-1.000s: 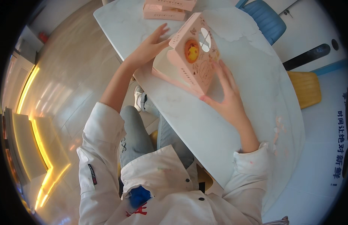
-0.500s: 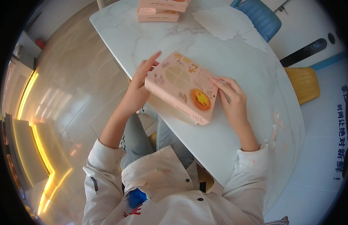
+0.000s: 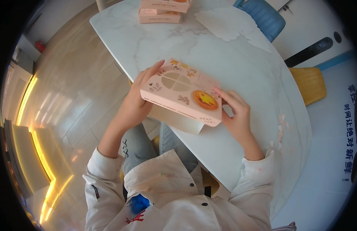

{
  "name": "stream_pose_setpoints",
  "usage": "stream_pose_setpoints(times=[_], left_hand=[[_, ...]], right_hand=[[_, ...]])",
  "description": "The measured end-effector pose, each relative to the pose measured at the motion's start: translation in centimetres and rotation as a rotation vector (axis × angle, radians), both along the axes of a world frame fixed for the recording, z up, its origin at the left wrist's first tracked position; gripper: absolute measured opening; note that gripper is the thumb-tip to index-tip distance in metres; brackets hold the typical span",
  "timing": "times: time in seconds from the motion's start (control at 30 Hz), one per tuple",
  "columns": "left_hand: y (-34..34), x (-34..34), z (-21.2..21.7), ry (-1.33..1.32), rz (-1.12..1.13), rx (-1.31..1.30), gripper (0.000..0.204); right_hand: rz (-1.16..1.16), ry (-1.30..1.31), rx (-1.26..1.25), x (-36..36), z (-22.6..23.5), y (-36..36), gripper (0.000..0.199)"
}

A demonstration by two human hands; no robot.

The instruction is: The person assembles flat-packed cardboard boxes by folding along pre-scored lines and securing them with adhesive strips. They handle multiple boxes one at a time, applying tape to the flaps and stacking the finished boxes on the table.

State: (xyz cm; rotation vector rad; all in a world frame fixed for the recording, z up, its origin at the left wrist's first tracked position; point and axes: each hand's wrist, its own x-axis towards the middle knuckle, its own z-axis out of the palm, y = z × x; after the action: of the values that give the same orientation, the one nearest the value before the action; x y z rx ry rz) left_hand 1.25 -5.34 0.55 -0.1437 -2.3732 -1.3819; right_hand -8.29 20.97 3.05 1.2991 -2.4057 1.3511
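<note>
A pink cardboard pastry box (image 3: 177, 99) is held between my two hands, tilted over the table's near edge. Its top shows a round window with a cross-shaped divider and a picture of an egg tart. My left hand (image 3: 138, 92) grips the left end, thumb side and fingers along the edge. At the right end, my right hand (image 3: 235, 111) holds the corner with bent fingers. A pale flap (image 3: 176, 119) hangs down from the box's near side. The undersides of both grips are hidden.
The white marbled table (image 3: 247, 77) lies under the box. Stacked pink boxes (image 3: 160, 16) stand at its far edge. A torn white sheet (image 3: 224, 23) lies at the far right, and paper scraps (image 3: 281, 129) near the right edge. Blue (image 3: 263, 19) and yellow chairs (image 3: 308, 85) stand beyond.
The box has turned slightly and tipped so more of its near side shows. My left hand has shifted down and left along with it; the right hand stays at the right end.
</note>
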Motion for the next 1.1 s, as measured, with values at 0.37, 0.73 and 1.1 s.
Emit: stream_pose_setpoints(times=[0.37, 0.73, 1.1], left_hand=[[-3.7, 2.3, 0.7, -0.127, -0.417, 0.163, 0.079], [-3.1, 3.0, 3.3, -0.159, -0.235, -0.441, 0.072], [-2.0, 4.0, -0.3, 0.052, -0.035, -0.519, 0.057]], right_hand=[[0.032, 0.357, 0.272, 0.6, 0.4, 0.2, 0.058], [0.107, 0.404, 0.367, 0.0, 1.2, 0.8, 0.077], [0.119, 0.418, 0.395, 0.5, 1.3, 0.5, 0.085]])
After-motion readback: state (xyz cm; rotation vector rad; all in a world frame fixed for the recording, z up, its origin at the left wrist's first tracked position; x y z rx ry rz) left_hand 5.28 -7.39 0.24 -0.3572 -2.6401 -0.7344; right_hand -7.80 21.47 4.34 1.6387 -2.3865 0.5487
